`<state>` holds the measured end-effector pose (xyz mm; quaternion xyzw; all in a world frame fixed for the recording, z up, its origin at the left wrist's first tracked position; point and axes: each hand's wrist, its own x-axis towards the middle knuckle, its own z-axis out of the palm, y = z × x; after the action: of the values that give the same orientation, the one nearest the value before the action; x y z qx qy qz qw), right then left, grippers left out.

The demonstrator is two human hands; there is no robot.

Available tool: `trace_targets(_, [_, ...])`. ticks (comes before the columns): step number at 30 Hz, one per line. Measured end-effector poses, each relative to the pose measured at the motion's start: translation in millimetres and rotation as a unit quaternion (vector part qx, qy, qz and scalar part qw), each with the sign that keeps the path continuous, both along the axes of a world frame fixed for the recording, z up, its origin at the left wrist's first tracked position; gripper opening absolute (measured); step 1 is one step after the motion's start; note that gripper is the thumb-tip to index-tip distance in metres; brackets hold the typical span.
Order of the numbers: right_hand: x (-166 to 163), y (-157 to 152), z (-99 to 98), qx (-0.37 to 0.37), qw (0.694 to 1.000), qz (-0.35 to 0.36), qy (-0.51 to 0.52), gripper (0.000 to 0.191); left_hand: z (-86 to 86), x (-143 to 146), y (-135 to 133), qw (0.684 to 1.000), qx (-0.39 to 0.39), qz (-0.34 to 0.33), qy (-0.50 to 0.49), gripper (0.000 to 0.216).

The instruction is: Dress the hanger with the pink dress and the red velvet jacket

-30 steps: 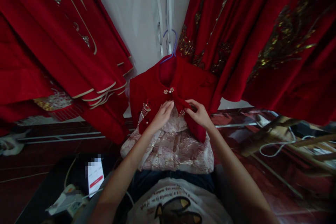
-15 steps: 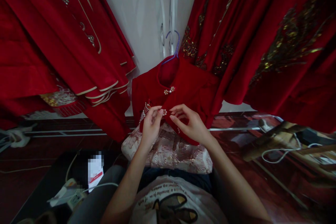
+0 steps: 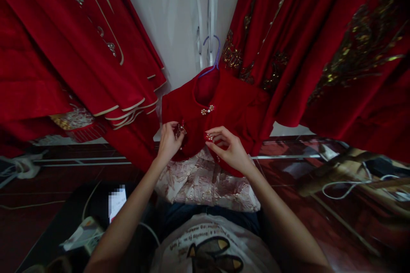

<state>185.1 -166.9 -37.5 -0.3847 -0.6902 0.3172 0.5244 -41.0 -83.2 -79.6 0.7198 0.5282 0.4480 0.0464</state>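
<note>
In the head view a short red jacket [image 3: 233, 98] hangs on a purple wire hanger [image 3: 218, 51]. A flower-shaped beaded clasp [image 3: 207, 110] joins it at the neck, and below this its front edges part. My left hand [image 3: 169, 140] has thumb and fingers closed on a beaded ornament [image 3: 182, 129] on the jacket's left side. With its fingertips my right hand [image 3: 229, 147] pinches the right front edge, where a small beaded flower [image 3: 209, 136] shows. Under the jacket's hem a pale pink patterned cloth [image 3: 208, 183] lies over my lap.
Long red garments with gold trim [image 3: 96, 51] hang at left, and others with gold sequins [image 3: 346, 51] at right. A metal rail [image 3: 86, 161] runs low behind. A phone [image 3: 117, 202] lies on a dark surface at left. A wooden frame [image 3: 320, 177] with a white cord stands at right.
My left hand has moved left, from the middle of the jacket front to the beaded ornament at its side. My right hand has stayed nearly in place, with the small beaded flower now at its fingertips.
</note>
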Motion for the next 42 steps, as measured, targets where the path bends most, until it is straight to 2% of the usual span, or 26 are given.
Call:
trace_targets(4, [-3,-2,0.7,0.005,1.000,0.021,-0.014,0.022,-12.2,-4,27,0.997,-0.002,-0.063,-0.033,0.030])
trace_targets(9, [-14,21,-11.6,-0.025,0.999,0.018,0.036,0.022,1.0,5,21,0.986,-0.025,-0.095,-0.134,0.025])
trace_targets(12, [-28,46,-18.4,-0.027,0.998,0.027,0.053,0.023,9.8,7,16,0.967,-0.065,-0.127,-0.212,0.024])
trace_targets(16, [-52,75,-21.8,0.030,0.999,-0.029,-0.004,0.022,15.9,8,16,0.930,-0.131,-0.146,-0.312,0.029])
trace_targets(21, [-69,87,-21.3,0.055,0.995,-0.075,-0.034,0.019,16.3,9,19,0.887,-0.170,-0.132,-0.409,0.039])
trace_targets(31, [-65,90,-20.9,0.029,0.998,-0.054,-0.022,0.010,20.2,10,10,0.874,-0.188,-0.133,-0.427,0.043])
trace_targets(42, [-63,93,-18.2,0.005,0.998,-0.057,-0.009,0.012,22.6,7,12,0.887,-0.192,-0.149,-0.393,0.040])
